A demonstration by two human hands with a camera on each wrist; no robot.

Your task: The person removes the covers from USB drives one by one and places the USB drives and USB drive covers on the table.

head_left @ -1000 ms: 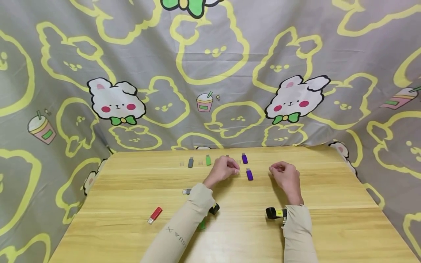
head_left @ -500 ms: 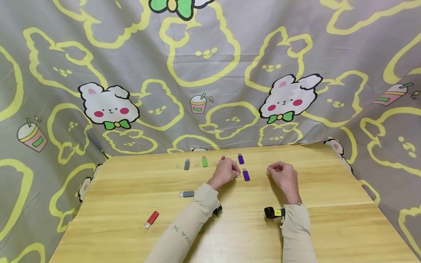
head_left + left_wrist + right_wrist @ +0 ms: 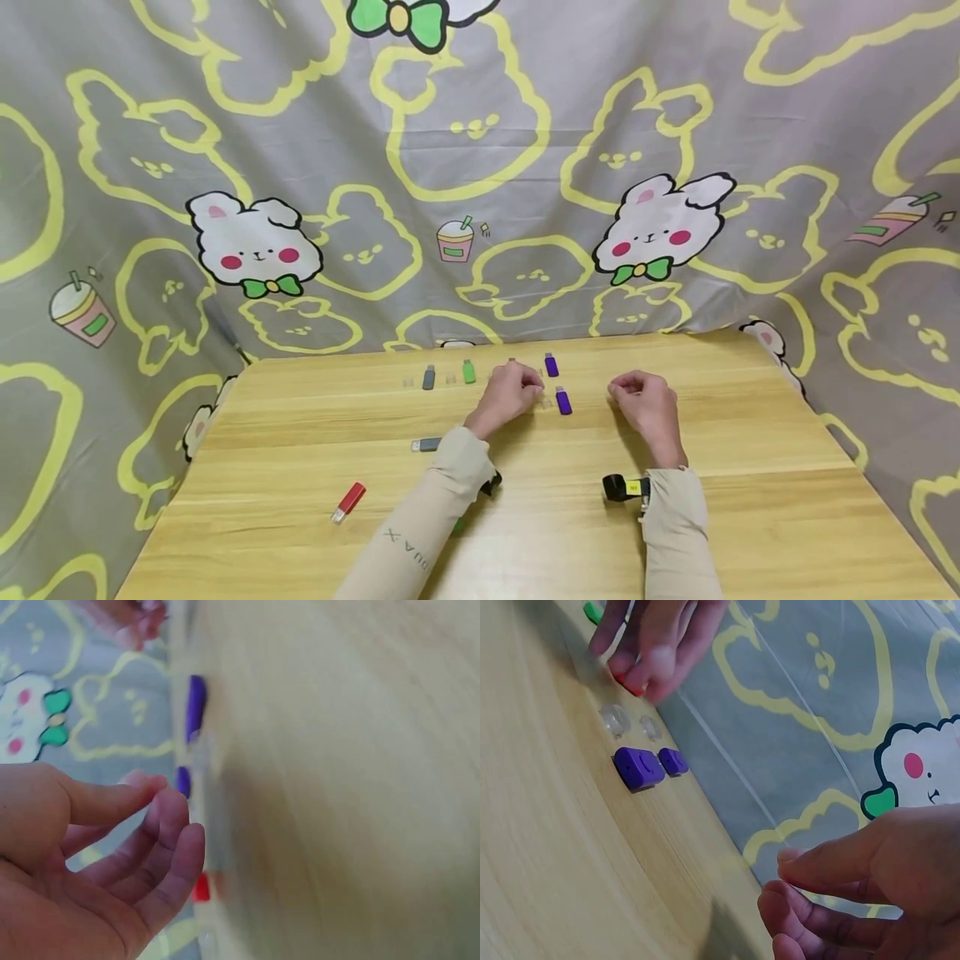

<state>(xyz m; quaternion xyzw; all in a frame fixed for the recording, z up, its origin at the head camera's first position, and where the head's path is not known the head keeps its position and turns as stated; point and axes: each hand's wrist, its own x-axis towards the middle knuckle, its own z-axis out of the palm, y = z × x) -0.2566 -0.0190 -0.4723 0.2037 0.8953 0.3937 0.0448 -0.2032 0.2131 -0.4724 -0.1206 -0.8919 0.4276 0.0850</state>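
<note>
My left hand hovers just left of a purple USB stick, its thumb and fingertips close together with nothing visible between them. On the table beside that stick lies a small clear plastic piece. Behind it is a second purple USB stick, with another clear piece next to it in the right wrist view. My right hand stays to the right of the purple sticks, fingers loosely bent and holding nothing. A red USB stick is partly hidden behind my left hand.
In the back row are a grey USB stick, a green one and small clear pieces. Nearer lie another grey stick and a red one. My left sleeve mostly covers a green item. A patterned curtain hangs behind.
My left hand lowered a clear piece beside the nearer purple stick, let go and drew back slightly. The right hand has stayed in place. The head view shifted a little.
</note>
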